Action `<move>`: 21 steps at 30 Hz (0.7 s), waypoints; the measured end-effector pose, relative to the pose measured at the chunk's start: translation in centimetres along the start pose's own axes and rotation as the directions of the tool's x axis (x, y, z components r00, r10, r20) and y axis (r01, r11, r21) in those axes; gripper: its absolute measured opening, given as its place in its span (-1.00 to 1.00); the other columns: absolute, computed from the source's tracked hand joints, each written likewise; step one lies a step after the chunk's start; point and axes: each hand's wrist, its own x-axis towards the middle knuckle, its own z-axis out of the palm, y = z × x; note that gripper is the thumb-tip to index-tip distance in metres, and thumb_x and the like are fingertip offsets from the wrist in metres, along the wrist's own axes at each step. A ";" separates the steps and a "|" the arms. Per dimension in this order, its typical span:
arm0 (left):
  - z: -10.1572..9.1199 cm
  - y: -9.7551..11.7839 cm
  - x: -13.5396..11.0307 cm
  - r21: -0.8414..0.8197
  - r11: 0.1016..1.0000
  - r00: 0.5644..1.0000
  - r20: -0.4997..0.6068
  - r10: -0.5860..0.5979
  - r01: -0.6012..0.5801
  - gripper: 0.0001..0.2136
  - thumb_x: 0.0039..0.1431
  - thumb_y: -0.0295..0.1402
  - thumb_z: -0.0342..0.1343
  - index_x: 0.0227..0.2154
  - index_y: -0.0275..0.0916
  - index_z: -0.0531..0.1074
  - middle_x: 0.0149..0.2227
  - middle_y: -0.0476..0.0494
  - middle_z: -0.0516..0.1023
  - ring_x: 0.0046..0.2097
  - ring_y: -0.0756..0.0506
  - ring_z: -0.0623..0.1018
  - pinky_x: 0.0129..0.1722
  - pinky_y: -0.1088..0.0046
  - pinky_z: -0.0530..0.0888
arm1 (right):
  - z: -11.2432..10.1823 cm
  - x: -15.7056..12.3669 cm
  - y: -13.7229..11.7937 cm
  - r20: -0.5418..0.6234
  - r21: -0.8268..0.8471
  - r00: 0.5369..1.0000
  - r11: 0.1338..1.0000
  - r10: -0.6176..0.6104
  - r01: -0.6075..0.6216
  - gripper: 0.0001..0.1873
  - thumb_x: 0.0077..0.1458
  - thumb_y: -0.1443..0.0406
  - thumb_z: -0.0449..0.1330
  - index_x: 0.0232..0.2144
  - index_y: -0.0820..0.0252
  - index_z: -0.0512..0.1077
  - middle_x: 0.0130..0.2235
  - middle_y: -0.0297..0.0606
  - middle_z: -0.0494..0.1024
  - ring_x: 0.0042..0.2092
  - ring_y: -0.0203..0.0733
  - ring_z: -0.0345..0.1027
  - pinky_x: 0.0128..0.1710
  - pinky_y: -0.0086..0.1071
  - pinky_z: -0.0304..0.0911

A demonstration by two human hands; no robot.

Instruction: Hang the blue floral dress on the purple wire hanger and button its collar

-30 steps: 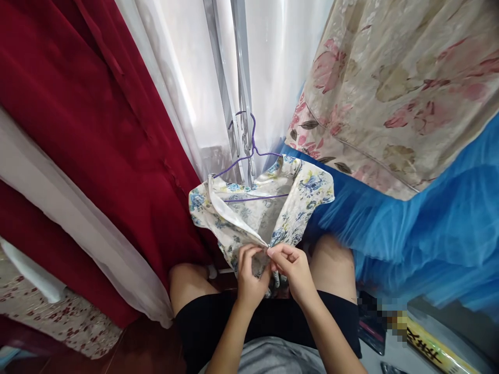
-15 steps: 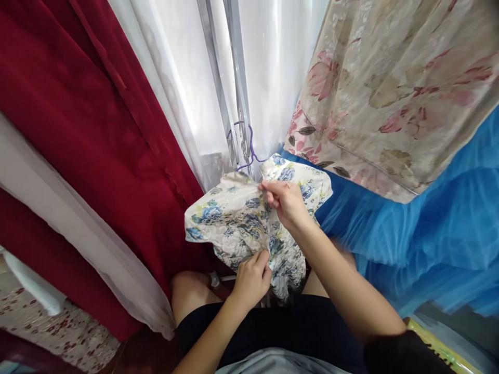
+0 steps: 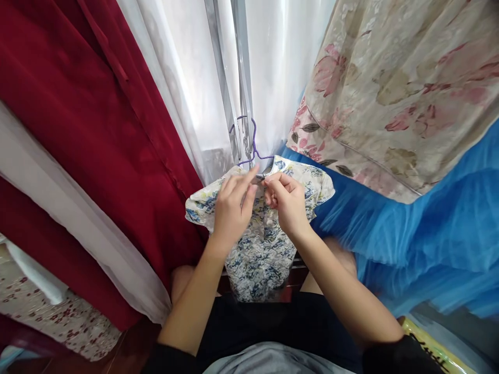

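While the right hand [image 3: 289, 202] pinches the neckline edge of a short-sleeved floral garment [image 3: 261, 259], thumb and forefinger brought together and the other fingers curled, the left hand [image 3: 234, 210] is beside it in the head view, its fingers extended and slightly blurred, the thumb apart from them. I cannot tell whether these left fingers touch the cloth. At the pinch is a small dark detail, too unclear to identify. The garment, white with blue and yellow flowers, hangs in front of the person's lap on a purple hanger [image 3: 254, 135], whose hook is up against grey straps [image 3: 244, 52]. Behind is white fabric [image 3: 276, 62]; deep red fabric [image 3: 128, 182] drapes to the left, and beige flower-print fabric [image 3: 390, 104] hangs above blue tulle [image 3: 409, 234] at right. The person's black shorts [image 3: 268, 327] show below.
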 end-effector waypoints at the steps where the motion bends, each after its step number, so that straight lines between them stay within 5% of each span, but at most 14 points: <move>1: -0.5 0.1 1.5 0.050 0.998 0.999 0.028 0.042 -0.043 -0.78 0.44 -0.31 0.01 0.02 -0.11 0.49 -0.13 -0.11 0.56 -0.06 -0.13 0.49 -0.01 0.27 0.40 | -0.1 0.0 -0.1 0.006 -0.020 1.000 0.999 -0.029 0.029 -0.80 0.15 0.20 0.22 -0.48 0.13 0.41 -0.67 -0.48 0.32 -0.62 -0.38 0.07 -0.60 -0.44 -0.04; 6: -1.1 0.5 4.1 0.194 0.973 0.992 -0.008 0.128 -0.124 -0.82 0.40 -0.31 0.07 -0.27 -0.21 0.54 -0.27 -0.09 0.57 -0.15 -0.14 0.48 -0.06 0.27 0.38 | -0.7 1.0 0.7 0.028 -0.175 0.994 0.978 -0.109 0.112 -0.72 0.13 0.13 0.26 -0.50 0.14 0.35 -0.64 -0.51 0.20 -0.61 -0.39 -0.06 -0.59 -0.42 -0.16; 9: -2.1 -0.3 4.2 0.130 0.989 0.979 -0.177 0.098 -0.075 -0.79 0.41 -0.32 0.04 -0.30 -0.24 0.52 -0.29 -0.10 0.56 -0.17 -0.11 0.51 -0.09 0.33 0.41 | -1.1 1.2 2.4 0.061 -0.288 0.998 0.957 -0.020 0.037 -0.69 0.07 0.14 0.26 -0.57 0.13 0.29 -0.66 -0.52 0.17 -0.62 -0.39 -0.08 -0.59 -0.42 -0.18; 12: -4.8 -3.5 4.2 0.012 0.998 0.919 -0.390 -0.054 0.063 -0.77 0.40 -0.27 0.04 -0.28 -0.27 0.52 -0.30 -0.09 0.56 -0.21 -0.08 0.53 -0.15 0.41 0.43 | -1.7 0.2 3.9 0.085 -0.330 0.994 0.944 0.062 -0.031 -0.68 0.05 0.16 0.24 -0.61 0.12 0.25 -0.68 -0.53 0.14 -0.62 -0.39 -0.08 -0.58 -0.43 -0.17; 15: -7.6 -9.0 2.5 -0.142 0.959 0.796 -0.535 -0.283 0.246 -0.77 0.29 -0.21 0.13 -0.32 -0.28 0.53 -0.35 -0.05 0.54 -0.26 -0.05 0.51 -0.21 0.45 0.42 | -1.9 -1.8 4.2 0.105 -0.316 0.991 0.948 0.078 -0.041 -0.71 0.07 0.19 0.23 -0.58 0.13 0.27 -0.68 -0.54 0.14 -0.62 -0.38 -0.06 -0.58 -0.43 -0.16; 16: -8.0 -10.9 1.4 -0.235 0.913 0.723 -0.558 -0.407 0.333 -0.76 0.23 -0.18 0.17 -0.33 -0.29 0.53 -0.39 -0.02 0.51 -0.30 -0.03 0.48 -0.26 0.48 0.39 | -1.7 -2.4 4.2 0.111 -0.312 0.990 0.949 0.082 -0.044 -0.72 0.08 0.20 0.22 -0.58 0.13 0.28 -0.68 -0.54 0.15 -0.62 -0.38 -0.05 -0.58 -0.43 -0.15; 18: -7.8 -13.8 -1.6 -0.532 0.700 0.492 -0.498 -0.714 0.477 -0.71 0.06 -0.13 0.27 -0.35 -0.29 0.50 -0.47 0.05 0.43 -0.40 0.02 0.41 -0.38 0.52 0.31 | -1.4 -3.4 4.0 0.117 -0.307 0.989 0.950 0.086 -0.046 -0.72 0.09 0.21 0.22 -0.59 0.14 0.28 -0.68 -0.54 0.16 -0.61 -0.39 -0.04 -0.57 -0.44 -0.12; 21: -4.7 -15.1 -6.9 -0.626 0.580 0.427 -0.398 -0.812 0.521 -0.61 -0.04 -0.03 0.29 -0.40 -0.30 0.45 -0.50 0.06 0.40 -0.45 0.03 0.37 -0.40 0.51 0.30 | -1.8 -3.6 4.0 0.090 -0.267 0.992 0.962 0.088 -0.061 -0.70 0.10 0.21 0.22 -0.59 0.15 0.28 -0.68 -0.53 0.16 -0.61 -0.39 -0.04 -0.56 -0.44 -0.12</move>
